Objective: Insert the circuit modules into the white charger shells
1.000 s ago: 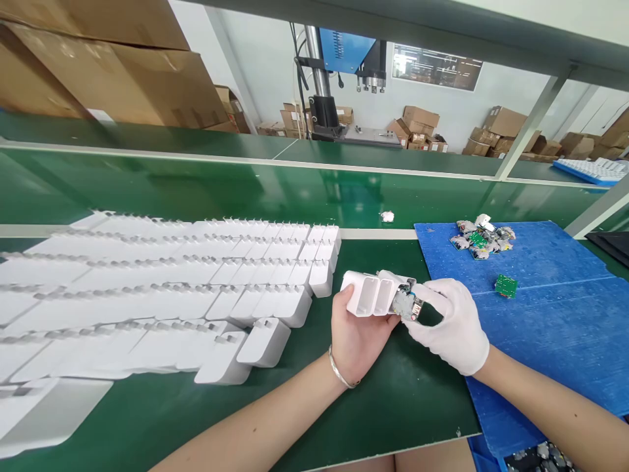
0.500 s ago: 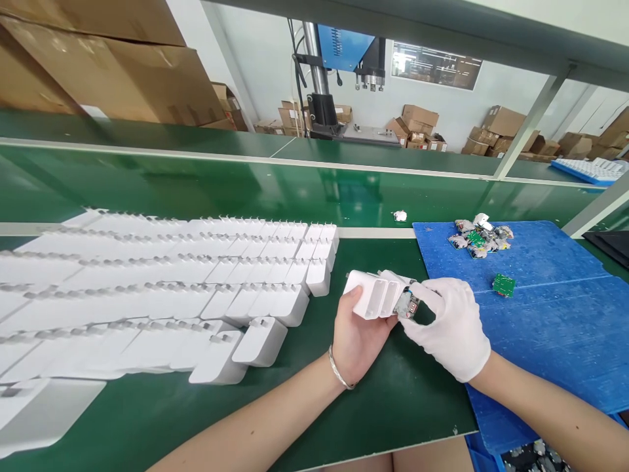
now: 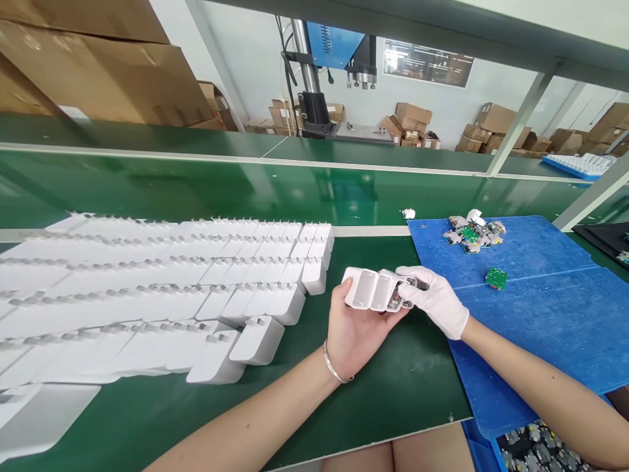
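My left hand [image 3: 354,337], bare with a bracelet at the wrist, is closed around a short row of white plastic housings [image 3: 365,288]. Their hollow sides face me. At the right end of that row, a small circuit board [image 3: 396,297] with grey parts sits partly inside a housing. My right hand [image 3: 442,305], in a white glove, pinches this board at the housing's opening, and its fingers hide part of it. On the blue sheet [image 3: 540,314] to the right lie a single green circuit board [image 3: 496,278] and a pile of similar boards [image 3: 472,233].
Rows of white housings [image 3: 162,301] cover the left of the green table [image 3: 393,393]. One small white piece [image 3: 408,214] lies near the back strip. A blue bin [image 3: 484,452] of boards stands low at right. Behind are a shelf post [image 3: 521,124] and a blue-headed machine [image 3: 334,46].
My right hand has shifted up, with its fingers closer against the end housing, and the board sits deeper in it. The housings have turned to show more of their hollow sides.
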A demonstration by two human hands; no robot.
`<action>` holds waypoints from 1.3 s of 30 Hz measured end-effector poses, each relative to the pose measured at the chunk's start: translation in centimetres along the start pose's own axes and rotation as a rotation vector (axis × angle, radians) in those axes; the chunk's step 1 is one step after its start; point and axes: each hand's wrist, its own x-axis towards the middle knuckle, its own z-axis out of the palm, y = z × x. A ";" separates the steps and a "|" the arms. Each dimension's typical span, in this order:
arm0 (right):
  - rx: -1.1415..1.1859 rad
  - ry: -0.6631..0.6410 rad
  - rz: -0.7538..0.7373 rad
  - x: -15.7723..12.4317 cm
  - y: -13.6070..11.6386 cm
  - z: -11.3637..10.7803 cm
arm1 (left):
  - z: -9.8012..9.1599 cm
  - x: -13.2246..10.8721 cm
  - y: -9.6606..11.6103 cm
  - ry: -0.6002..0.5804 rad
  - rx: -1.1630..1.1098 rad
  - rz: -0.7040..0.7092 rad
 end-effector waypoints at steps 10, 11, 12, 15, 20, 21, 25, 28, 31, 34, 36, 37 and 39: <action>-0.632 0.254 0.078 8.7 0.5 -7.3 | -0.3 0.3 0.4 -0.095 -0.122 -0.065; -0.690 0.289 0.097 10.6 0.7 -8.1 | -0.4 0.3 0.5 -0.090 -0.121 -0.068; -0.744 0.319 0.116 12.3 0.9 -8.7 | -0.5 0.4 0.5 -0.081 -0.120 -0.071; -0.883 0.365 0.145 16.7 1.7 -9.5 | -0.6 0.4 0.4 -0.060 -0.127 -0.082; -0.985 0.341 0.219 20.6 3.0 -8.4 | -0.6 0.3 0.4 -0.037 -0.149 -0.082; -0.991 0.338 0.217 21.0 3.0 -8.1 | -0.6 0.3 0.4 -0.037 -0.151 -0.081; -1.011 0.339 0.122 20.5 2.0 -7.6 | -0.6 0.2 0.5 -0.054 -0.159 -0.066; -1.033 0.330 0.015 18.1 1.0 -7.8 | -0.6 0.2 0.4 -0.051 -0.167 -0.047; -1.057 0.276 -0.055 15.4 0.7 -8.3 | -0.7 0.3 0.2 -0.060 -0.169 -0.034; -1.072 0.194 -0.071 14.4 1.4 -8.5 | -0.7 0.4 0.1 -0.059 -0.160 -0.025; -1.076 0.115 -0.083 14.8 2.0 -8.1 | -0.7 0.4 0.1 -0.051 -0.149 -0.024; -1.078 0.070 -0.094 15.2 2.2 -7.6 | -0.7 0.4 0.1 -0.048 -0.141 -0.025; -1.085 -0.006 -0.109 16.0 2.5 -6.4 | -0.7 0.4 0.2 -0.047 -0.124 -0.025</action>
